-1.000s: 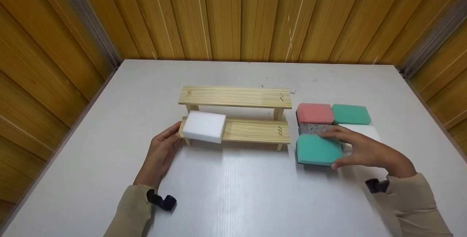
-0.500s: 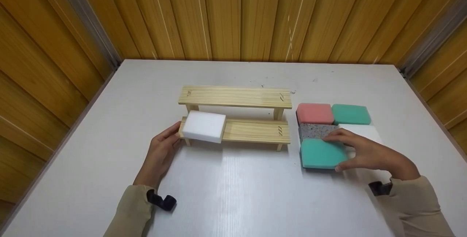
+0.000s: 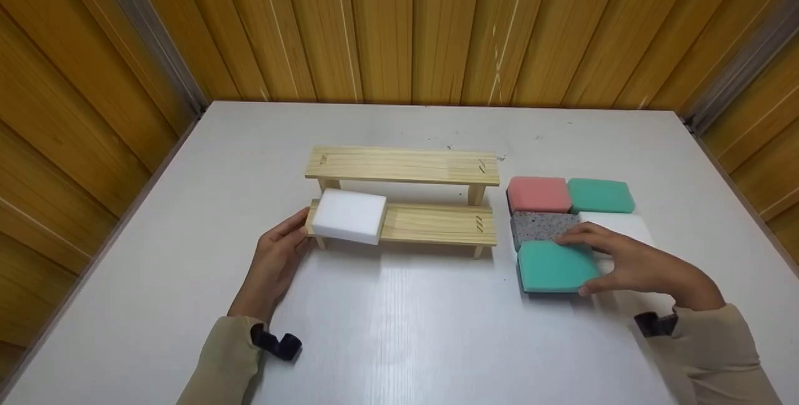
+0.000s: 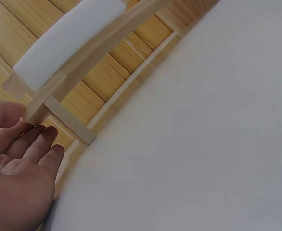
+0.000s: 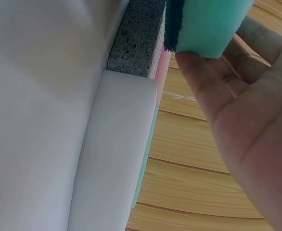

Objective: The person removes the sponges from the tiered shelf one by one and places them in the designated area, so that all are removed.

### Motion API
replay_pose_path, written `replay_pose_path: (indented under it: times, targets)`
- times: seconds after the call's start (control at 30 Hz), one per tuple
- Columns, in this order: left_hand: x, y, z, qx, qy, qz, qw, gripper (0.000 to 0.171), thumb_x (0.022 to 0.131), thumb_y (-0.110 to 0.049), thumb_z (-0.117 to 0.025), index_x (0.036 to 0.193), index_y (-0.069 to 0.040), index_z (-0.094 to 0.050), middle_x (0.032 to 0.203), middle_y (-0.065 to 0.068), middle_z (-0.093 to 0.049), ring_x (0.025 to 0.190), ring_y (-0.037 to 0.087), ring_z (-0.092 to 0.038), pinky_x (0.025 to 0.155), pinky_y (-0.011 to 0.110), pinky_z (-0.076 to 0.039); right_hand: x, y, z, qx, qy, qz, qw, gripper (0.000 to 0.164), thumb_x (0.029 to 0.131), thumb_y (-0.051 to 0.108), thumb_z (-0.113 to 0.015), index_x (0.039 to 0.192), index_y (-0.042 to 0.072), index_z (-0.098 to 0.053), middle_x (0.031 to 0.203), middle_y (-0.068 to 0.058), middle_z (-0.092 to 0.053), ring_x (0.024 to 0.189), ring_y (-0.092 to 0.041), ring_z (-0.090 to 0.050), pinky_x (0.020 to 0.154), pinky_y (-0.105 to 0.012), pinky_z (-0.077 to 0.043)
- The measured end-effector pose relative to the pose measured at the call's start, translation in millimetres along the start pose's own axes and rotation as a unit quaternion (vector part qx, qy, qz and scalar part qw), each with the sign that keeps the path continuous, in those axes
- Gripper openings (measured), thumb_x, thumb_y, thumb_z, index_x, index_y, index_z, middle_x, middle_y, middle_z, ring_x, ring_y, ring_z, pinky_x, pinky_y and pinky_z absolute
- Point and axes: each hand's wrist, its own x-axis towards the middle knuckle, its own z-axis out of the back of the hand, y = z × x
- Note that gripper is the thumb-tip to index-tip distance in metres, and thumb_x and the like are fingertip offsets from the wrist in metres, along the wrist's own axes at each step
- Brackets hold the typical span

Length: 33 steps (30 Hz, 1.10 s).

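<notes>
My left hand (image 3: 279, 258) holds the left end of the lower step of a two-step wooden rack (image 3: 434, 224). In the left wrist view, the thumb lies at the end of the board (image 4: 47, 98) and the fingers curl beneath it. A white sponge block (image 3: 349, 216) rests slightly skewed on that step's left end. My right hand (image 3: 643, 268) pinches a green sponge (image 3: 555, 268) with a dark scouring layer underneath, thumb at its near side and fingers at its far side. It is in front of a grey speckled sponge (image 3: 543, 228), raised above the sponges in the right wrist view.
Behind the grey sponge lie a pink sponge (image 3: 539, 194) and another green sponge (image 3: 600, 196). A white sponge (image 3: 615, 224), partly hidden by my right hand, sits beside the grey one. The rack's upper step (image 3: 399, 165) bears nothing. Wooden panelling (image 3: 412, 30) closes off the table's back.
My right hand has drawn the green sponge toward me and a little to the right, showing more of the grey sponge. The left hand and the rack have stayed put.
</notes>
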Motion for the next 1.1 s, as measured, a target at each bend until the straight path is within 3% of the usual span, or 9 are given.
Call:
replay_pose_path:
  times: [0.37,0.6,0.93,1.1]
  targets:
    - [0.1,0.9,1.1,0.008,-0.002,-0.001,1.0000,0.048,0.097,-0.001,-0.048,0.145,-0.002,-0.039,0.153,0.009,-0.038,0.139,0.019,-0.039,0.110,0.024,-0.040,0.2,-0.1,-1.9,-0.007,0.021,-0.017,1.000,0.072,0.072,0.044,-0.081,0.134,0.021,-0.054,0.130,-0.001,-0.050,0.121,-0.013,-0.044,0.103,-0.031,-0.045]
    - [0.5,0.8,1.1,-0.001,-0.004,-0.003,1.0000,0.049,0.097,-0.001,-0.048,0.145,-0.002,-0.039,0.152,0.009,-0.038,0.139,0.019,-0.039,0.107,0.021,-0.043,0.6,-0.5,-3.2,-0.008,0.027,-0.019,0.999,0.075,0.072,0.043,-0.081,0.136,0.019,-0.052,0.132,-0.003,-0.049,0.123,-0.024,-0.043,0.101,-0.056,-0.045]
    - [0.6,1.7,1.2,-0.016,-0.002,-0.008,0.9998,0.048,0.097,0.001,-0.046,0.145,0.000,-0.039,0.152,0.011,-0.039,0.139,0.020,-0.039,0.107,0.020,-0.043,0.7,4.2,-2.0,0.018,0.044,-0.036,0.998,0.082,0.070,0.040,-0.083,0.139,0.012,-0.048,0.135,-0.014,-0.044,0.128,-0.042,-0.038,0.101,-0.067,-0.039]
    - [0.7,1.7,1.0,-0.015,-0.002,-0.006,0.9999,0.049,0.097,0.002,-0.046,0.145,-0.001,-0.038,0.152,0.010,-0.038,0.139,0.019,-0.039,0.107,0.021,-0.042,0.4,4.8,-2.2,0.018,0.048,-0.038,0.998,0.084,0.070,0.041,-0.083,0.140,0.011,-0.047,0.135,-0.014,-0.043,0.129,-0.044,-0.037,0.100,-0.069,-0.038]
